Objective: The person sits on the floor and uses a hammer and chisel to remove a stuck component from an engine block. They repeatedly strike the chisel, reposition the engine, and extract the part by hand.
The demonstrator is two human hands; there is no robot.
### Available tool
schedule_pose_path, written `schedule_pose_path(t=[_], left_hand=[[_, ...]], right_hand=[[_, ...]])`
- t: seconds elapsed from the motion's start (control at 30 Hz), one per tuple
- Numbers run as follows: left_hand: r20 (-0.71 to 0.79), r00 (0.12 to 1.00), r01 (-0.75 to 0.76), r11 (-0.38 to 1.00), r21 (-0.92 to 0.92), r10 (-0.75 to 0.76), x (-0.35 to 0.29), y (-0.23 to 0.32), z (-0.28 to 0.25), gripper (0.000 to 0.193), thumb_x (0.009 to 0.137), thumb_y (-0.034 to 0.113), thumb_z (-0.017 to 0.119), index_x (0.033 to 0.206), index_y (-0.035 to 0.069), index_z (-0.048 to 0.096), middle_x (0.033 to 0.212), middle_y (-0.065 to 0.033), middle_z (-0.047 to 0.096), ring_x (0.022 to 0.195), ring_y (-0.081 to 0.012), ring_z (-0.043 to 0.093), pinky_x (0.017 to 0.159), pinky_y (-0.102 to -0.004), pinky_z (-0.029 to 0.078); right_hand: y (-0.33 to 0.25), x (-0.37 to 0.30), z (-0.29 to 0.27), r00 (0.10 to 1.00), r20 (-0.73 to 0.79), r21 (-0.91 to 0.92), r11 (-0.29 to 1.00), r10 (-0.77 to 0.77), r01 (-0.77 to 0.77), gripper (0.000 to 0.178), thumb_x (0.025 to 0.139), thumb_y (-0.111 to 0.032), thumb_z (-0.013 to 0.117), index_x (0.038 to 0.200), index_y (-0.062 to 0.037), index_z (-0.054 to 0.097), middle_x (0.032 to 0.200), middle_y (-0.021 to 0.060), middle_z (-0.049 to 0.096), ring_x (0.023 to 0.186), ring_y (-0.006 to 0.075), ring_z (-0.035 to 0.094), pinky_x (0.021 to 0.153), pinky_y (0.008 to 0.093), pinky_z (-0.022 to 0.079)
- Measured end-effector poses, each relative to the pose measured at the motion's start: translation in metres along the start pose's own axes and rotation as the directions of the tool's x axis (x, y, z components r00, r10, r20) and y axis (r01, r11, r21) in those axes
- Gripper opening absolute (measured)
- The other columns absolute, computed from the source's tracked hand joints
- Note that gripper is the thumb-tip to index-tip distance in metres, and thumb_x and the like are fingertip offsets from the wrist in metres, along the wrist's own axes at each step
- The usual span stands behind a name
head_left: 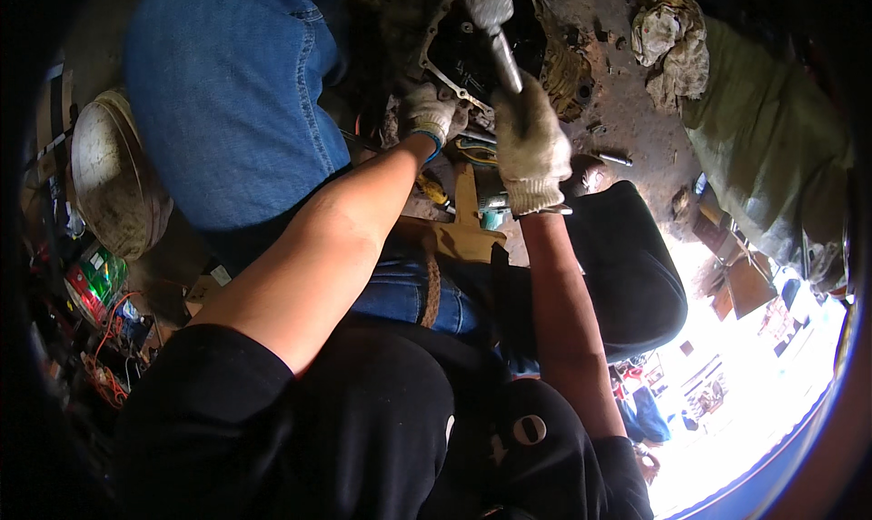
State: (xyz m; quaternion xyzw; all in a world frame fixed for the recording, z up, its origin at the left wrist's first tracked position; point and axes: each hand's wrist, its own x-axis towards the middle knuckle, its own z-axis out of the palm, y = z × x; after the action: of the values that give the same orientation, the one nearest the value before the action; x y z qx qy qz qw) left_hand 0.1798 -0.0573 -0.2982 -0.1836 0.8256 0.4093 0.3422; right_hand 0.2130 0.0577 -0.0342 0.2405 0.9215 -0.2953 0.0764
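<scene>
White knit glove on the right hand (530, 144), clenched around a hammer (496, 25) raised over a dark metal housing (472, 52). Gloved left hand (429, 113) rests at its rim, grip unclear.

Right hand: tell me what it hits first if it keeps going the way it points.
Probably the dark metal housing: the right hand points the hammer up at it. Depth is unclear.

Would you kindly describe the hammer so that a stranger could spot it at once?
Start at the dark, grimy metal housing at top centre. Just above it, the gloved right hand grips a hammer: its shiny metal shaft and rounded grey head stand out against the dirty parts around it.
</scene>
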Motion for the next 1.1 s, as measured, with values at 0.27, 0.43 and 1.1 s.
schedule_pose_path(t=[0.27,0.43,1.1], left_hand=[[0.291,0.914,-0.405,0.679,0.612,0.283,-0.023,0.013,-0.021,0.04,0.094,0.039,0.06,0.123,0.012,0.063,0.11,-0.0139,0.069,0.096,-0.0322,0.066,0.092,-0.0493,0.054],[0.19,0.949,-0.312,0.84,0.443,0.252,-0.017,0.015,-0.017,0.032,0.099,0.032,0.052,0.123,0.014,0.064,0.105,-0.0148,0.07,0.094,-0.0337,0.068,0.087,-0.0505,0.056],[0.003,0.935,-0.342,0.901,0.268,0.354,-0.039,0.048,-0.089,0.029,0.086,0.029,0.069,0.108,0.01,0.069,0.113,-0.0209,0.07,0.109,-0.0404,0.065,0.092,-0.047,0.053]], right_hand=[[0.021,-0.002,0.004,0.962,0.205,-0.189,0.972,0.179,-0.14,0.047,0.099,-0.046,0.057,0.134,-0.016,0.061,0.112,0.0226,0.072,0.104,0.0445,0.068,0.09,0.0513,0.054],[0.017,-0.005,-0.003,0.957,0.187,-0.073,0.974,0.223,-0.212,0.055,0.098,-0.049,0.058,0.138,-0.0111,0.06,0.117,0.0247,0.07,0.111,0.0448,0.066,0.092,0.049,0.052],[0.044,-0.015,0.022,0.952,0.252,0.373,0.89,0.176,-0.263,0.053,0.1,-0.042,0.058,0.143,-0.0108,0.053,0.121,0.0255,0.069,0.113,0.0437,0.066,0.096,0.0465,0.052]])
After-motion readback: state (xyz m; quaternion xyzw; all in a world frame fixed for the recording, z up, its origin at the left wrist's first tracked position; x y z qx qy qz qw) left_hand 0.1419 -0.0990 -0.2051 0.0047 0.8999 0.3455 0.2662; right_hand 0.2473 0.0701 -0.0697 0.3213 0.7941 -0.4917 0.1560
